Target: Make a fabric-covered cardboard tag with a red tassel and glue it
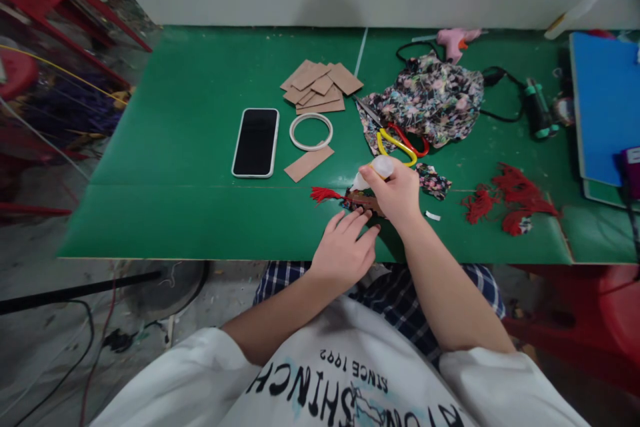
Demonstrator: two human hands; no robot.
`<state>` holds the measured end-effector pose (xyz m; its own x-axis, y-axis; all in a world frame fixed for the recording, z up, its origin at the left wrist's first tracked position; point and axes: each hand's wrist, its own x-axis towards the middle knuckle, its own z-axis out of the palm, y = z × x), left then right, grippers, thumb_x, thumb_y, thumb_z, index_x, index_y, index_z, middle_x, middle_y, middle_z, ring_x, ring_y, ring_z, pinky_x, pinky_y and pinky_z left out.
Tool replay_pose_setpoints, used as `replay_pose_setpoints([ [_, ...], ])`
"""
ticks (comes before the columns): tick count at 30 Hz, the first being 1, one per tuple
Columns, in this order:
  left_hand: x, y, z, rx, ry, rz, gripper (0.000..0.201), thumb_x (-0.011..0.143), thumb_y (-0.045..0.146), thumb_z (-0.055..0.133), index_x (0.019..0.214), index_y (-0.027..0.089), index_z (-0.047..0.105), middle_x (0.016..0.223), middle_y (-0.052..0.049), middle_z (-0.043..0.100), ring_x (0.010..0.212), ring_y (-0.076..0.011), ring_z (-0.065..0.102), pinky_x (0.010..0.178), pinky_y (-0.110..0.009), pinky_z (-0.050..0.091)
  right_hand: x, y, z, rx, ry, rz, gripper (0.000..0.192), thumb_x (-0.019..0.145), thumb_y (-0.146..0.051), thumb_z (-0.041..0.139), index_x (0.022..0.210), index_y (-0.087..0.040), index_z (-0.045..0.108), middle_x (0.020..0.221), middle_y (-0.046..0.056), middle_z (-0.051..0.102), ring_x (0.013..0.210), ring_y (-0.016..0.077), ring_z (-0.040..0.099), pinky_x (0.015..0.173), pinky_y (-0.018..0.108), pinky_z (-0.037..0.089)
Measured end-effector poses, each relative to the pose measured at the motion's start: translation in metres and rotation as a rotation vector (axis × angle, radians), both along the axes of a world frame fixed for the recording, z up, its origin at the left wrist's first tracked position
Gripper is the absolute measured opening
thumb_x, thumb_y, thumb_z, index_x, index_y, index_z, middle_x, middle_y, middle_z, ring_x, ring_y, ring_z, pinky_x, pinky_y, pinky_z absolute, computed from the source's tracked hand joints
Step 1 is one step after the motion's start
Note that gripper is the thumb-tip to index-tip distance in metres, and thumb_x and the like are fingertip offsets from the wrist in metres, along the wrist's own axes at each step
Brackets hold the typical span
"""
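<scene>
A: In the head view, what is being held?

B: A white bottle [383,167] is gripped by the right hand [399,197], the fingers closed around it, its nozzle tipped down over a brown strip [370,203]. Whether the two touch cannot be told.

A: And the left hand [344,248]?

B: Its fingers are stretched out, slightly spread, the tips rested on the strip, which is laid near the front edge of the green counter [175,213]. A red tassel [324,194] is seen at the strip's left end.

A: What is placed farther back?

B: A phone [255,143], a white ring [313,147], and scissors [384,131] against floral fabric [440,97].
</scene>
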<state>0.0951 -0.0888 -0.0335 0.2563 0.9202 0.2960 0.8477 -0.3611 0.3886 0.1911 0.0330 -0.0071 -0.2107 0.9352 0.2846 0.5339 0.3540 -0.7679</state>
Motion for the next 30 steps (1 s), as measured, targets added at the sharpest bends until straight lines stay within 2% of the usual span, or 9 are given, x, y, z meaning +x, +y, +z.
replay_pose_setpoints([
  [30,-0.0006,-0.001,0.0022,-0.022,0.014,0.002,0.029,0.087,0.023,0.043,0.111,0.019,0.059,0.125,-0.008,0.054,0.12,-0.0209,0.045,0.104,-0.042,0.032,-0.0001,0.0016,-0.0018,0.035,-0.004,0.032,0.044,0.074,-0.058,0.054,0.058,-0.017,0.054,0.053,-0.002,0.051,0.051,0.0093,0.045,0.051,0.023,0.034],
])
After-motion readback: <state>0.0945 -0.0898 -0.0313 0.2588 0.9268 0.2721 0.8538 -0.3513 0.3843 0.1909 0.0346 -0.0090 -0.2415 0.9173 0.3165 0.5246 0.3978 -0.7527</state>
